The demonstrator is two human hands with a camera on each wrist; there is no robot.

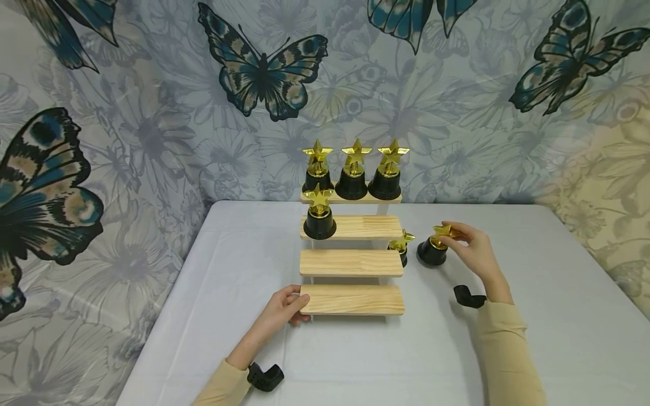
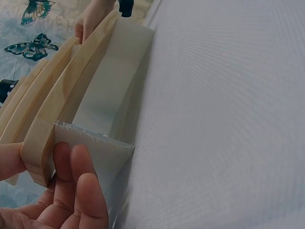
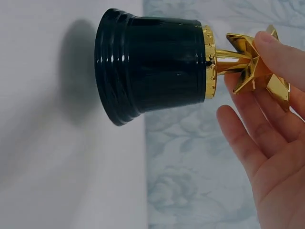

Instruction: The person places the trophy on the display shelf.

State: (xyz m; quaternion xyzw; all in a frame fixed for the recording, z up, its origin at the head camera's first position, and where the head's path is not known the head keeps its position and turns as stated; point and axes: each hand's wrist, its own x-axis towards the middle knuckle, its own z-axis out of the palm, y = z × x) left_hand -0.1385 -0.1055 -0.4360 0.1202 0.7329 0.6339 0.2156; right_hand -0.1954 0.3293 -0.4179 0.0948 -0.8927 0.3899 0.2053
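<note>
My left hand (image 1: 281,304) grips the left end of the lowest board of a wooden tiered stand (image 1: 352,300), thumb on top and fingers underneath. In the left wrist view, the fingers (image 2: 64,169) curl beside the white support under the board (image 2: 45,143). My right hand (image 1: 474,251) pinches a star trophy (image 1: 433,251) by its gold star, right of the stand. That trophy's black base (image 3: 157,64) leans a little; its shadow falls on the cloth beside it. Another star trophy (image 1: 401,246) is partly hidden behind the stand's right end.
Three star trophies (image 1: 351,183) stand on the top board. One more trophy (image 1: 320,224) is at the left end of the second board. A white cloth covers the table (image 1: 244,242), with butterfly-patterned fabric (image 1: 264,73) behind.
</note>
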